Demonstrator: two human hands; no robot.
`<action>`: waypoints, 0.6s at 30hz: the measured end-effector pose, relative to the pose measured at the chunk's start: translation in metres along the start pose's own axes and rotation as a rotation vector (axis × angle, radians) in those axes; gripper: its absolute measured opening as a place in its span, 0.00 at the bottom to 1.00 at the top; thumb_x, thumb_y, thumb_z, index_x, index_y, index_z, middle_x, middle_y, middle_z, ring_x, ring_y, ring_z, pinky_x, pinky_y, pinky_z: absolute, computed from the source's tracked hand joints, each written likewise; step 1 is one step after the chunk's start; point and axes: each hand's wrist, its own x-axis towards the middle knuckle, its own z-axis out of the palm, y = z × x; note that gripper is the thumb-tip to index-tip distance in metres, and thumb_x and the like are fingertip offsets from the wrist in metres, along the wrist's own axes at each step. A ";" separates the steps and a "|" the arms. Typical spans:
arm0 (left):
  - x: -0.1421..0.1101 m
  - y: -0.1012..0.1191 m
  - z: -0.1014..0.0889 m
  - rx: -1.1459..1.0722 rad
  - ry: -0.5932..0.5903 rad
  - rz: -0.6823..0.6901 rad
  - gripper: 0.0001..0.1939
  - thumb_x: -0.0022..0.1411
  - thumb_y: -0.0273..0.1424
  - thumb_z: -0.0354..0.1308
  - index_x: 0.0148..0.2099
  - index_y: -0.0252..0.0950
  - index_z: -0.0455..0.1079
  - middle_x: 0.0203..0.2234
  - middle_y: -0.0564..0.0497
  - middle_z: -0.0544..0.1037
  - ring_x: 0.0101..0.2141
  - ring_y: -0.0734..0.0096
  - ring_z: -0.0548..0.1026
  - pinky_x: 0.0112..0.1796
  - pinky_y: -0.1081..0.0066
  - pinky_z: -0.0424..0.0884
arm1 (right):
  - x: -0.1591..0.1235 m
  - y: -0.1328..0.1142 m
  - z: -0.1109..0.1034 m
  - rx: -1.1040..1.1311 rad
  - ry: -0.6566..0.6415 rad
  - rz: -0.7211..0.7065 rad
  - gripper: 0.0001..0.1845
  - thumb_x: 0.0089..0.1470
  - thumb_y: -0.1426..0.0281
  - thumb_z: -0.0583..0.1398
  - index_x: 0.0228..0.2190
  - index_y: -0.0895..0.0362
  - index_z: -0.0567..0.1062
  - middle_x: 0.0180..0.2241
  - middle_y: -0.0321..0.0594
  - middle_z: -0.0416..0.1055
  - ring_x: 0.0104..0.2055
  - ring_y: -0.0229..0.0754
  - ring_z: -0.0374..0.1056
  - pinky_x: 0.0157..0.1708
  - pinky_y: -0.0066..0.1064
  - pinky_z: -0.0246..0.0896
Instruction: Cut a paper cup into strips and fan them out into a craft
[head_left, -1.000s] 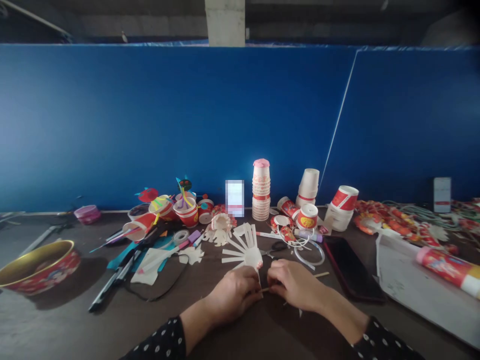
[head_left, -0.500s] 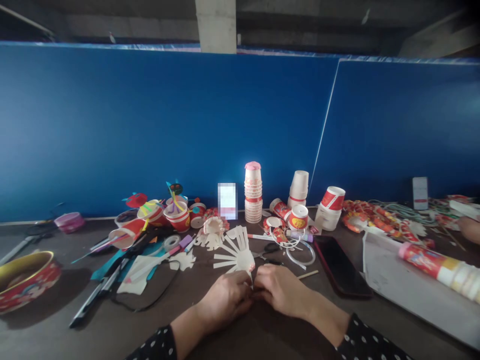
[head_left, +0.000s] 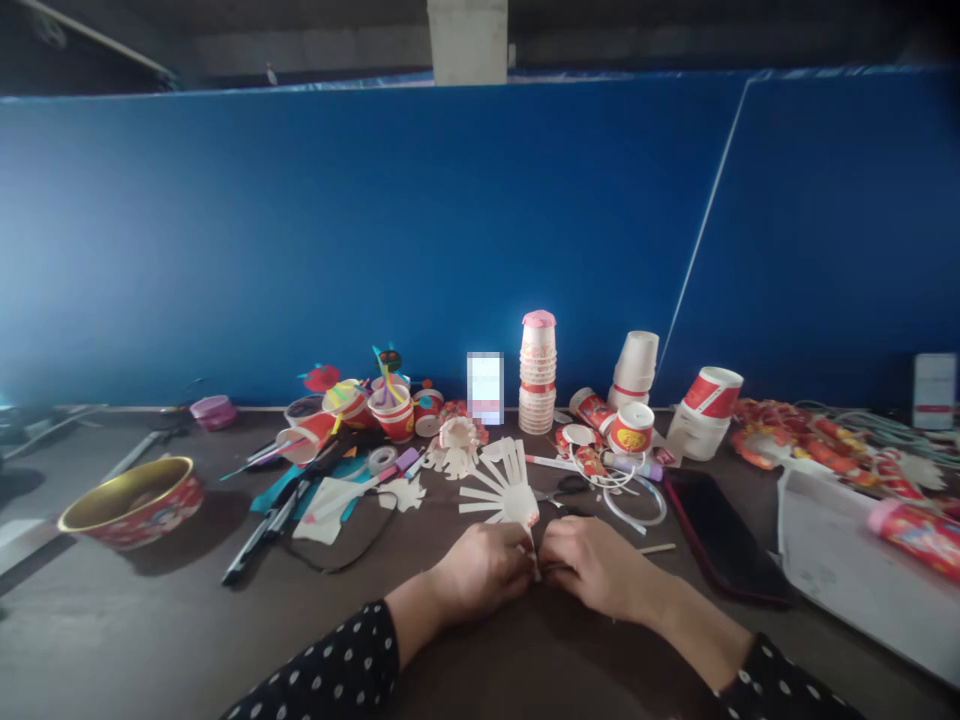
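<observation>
A paper cup cut into splayed white strips (head_left: 517,497) fans out just beyond my hands, at the middle of the dark table. My left hand (head_left: 486,565) is closed, its thumb and fingers pinching the near edge of the cut cup. Close beside it, my right hand (head_left: 596,562) has its fingers curled and pressed together at the same edge. A narrow pale piece shows in the gap between the hands; their fingertips are partly hidden. Black-handled scissors (head_left: 566,490) lie just behind my right hand, and a thin wooden stick (head_left: 658,548) is to its right.
A tall stack of paper cups (head_left: 538,395) stands behind. Decorated cups (head_left: 392,412), a tape roll (head_left: 382,460) and a black cord (head_left: 337,568) are at left, with a gold-lined red bowl (head_left: 142,510) farther out. A dark phone (head_left: 724,535) and a white sheet (head_left: 847,570) lie at right.
The view has swung left, so everything sits farther right in it, and the other person's hand at the right edge is out of sight. My hands stay at the cut cup's near edge.
</observation>
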 end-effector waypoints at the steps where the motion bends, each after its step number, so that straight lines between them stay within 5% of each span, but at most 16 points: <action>1: 0.000 -0.001 -0.001 -0.024 0.006 -0.007 0.08 0.57 0.27 0.49 0.30 0.34 0.69 0.30 0.50 0.72 0.29 0.74 0.70 0.30 0.77 0.65 | 0.000 0.000 0.001 -0.005 0.002 -0.001 0.06 0.53 0.72 0.55 0.29 0.57 0.73 0.32 0.38 0.70 0.36 0.39 0.65 0.37 0.27 0.54; 18: 0.000 -0.003 0.000 -0.205 0.017 -0.070 0.07 0.52 0.21 0.50 0.30 0.34 0.68 0.32 0.50 0.74 0.34 0.73 0.71 0.35 0.76 0.66 | 0.009 -0.012 0.002 -0.326 -0.070 -0.089 0.11 0.53 0.76 0.52 0.29 0.59 0.74 0.29 0.41 0.72 0.32 0.41 0.65 0.30 0.32 0.52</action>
